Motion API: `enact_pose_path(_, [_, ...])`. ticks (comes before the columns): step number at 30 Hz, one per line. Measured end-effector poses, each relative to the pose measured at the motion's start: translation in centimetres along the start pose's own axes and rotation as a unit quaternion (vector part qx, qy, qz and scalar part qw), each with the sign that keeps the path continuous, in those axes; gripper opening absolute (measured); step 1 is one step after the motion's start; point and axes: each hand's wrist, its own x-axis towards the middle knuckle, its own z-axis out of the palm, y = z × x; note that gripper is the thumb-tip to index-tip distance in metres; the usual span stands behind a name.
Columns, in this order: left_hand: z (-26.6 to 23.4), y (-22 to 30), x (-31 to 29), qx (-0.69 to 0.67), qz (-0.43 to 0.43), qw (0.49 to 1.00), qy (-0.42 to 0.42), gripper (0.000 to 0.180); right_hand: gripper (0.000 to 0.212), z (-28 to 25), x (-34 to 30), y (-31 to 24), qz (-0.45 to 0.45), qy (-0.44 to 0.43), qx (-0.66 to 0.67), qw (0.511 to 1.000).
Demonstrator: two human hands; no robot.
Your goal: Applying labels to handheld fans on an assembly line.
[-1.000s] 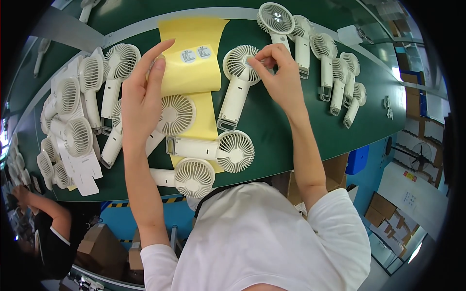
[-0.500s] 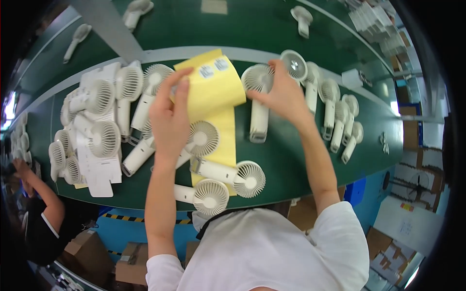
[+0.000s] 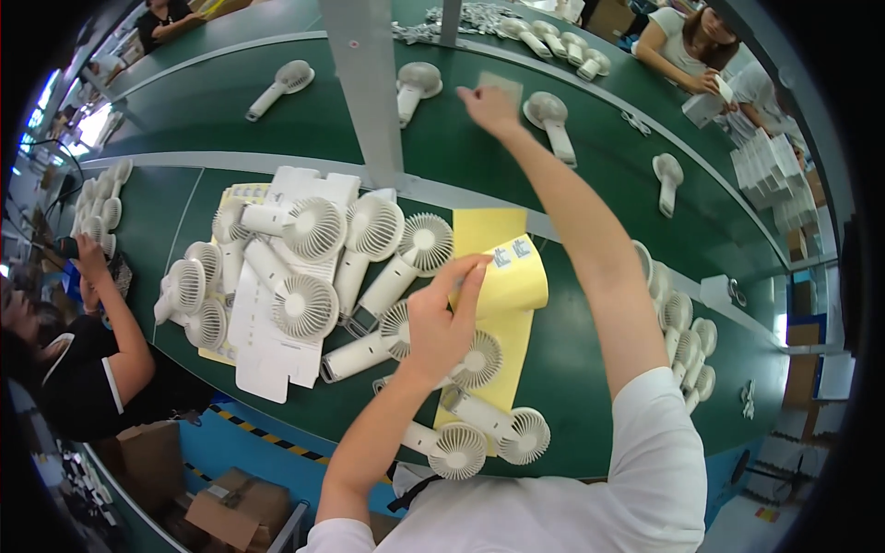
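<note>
My left hand (image 3: 444,323) is closed on a curled yellow sticker sheet (image 3: 512,281), pinching it near two small printed labels. Under that wrist and along the lower part of the sheet lie several white handheld fans (image 3: 525,435). My right arm stretches over the rail to the far green strip. There my right hand (image 3: 493,109) hovers by a pale square card (image 3: 502,88), slightly blurred, its fingers reaching leftward with nothing visible in them. One white fan (image 3: 550,115) lies just right of it, another fan (image 3: 419,81) to its left.
Fans and white cardboard (image 3: 277,346) are heaped left on the green table (image 3: 572,396). More fans (image 3: 687,336) stand at right. A grey post (image 3: 364,101) rises from the rail. Co-workers sit at left and across; cartons (image 3: 240,507) are on the floor.
My right hand has let go of the fan and moved up over the rail to the far strip, where one more fan lies. My left hand keeps the sheet. The whole view has shifted.
</note>
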Motion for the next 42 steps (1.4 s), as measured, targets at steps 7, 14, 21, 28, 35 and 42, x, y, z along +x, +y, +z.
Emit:
enact_pose_path(7, [-1.0, -0.1, -0.3, 0.029, 0.068, 0.992, 0.102, 0.014, 0.069, 7.0, 2.7, -8.9, 0.177, -0.006, 0.060, 0.982])
enact_pose_path(14, [-0.6, -0.4, -0.1, 0.023, 0.123, 0.987, 0.101, 0.013, 0.041, 0.4, -2.5, -4.3, 0.145, -0.122, 0.528, 0.828])
enact_pose_path(21, [-0.1, 0.1, -0.1, -0.028, 0.037, 0.995, 0.093, 0.017, 0.025, -9.2, -18.7, -4.2, 0.096, -0.102, 0.698, 0.702])
enact_pose_path(28, [0.4, 1.0, -0.4, -0.067, -0.005, 0.997, 0.030, 0.029, 0.027, -13.2, -32.4, -3.0, 0.056, -0.054, 0.752, 0.655])
enact_pose_path(35, [0.8, 1.7, -0.3, -0.055, -0.029, 0.998, 0.005, 0.025, 0.033, -14.1, -40.7, -1.5, 0.062, 0.012, 0.740, 0.670])
enact_pose_path(42, [0.7, 1.0, -0.1, 0.031, 0.005, 0.999, -0.027, 0.024, 0.030, -13.4, -44.9, -1.5, 0.064, 0.009, 0.778, 0.625])
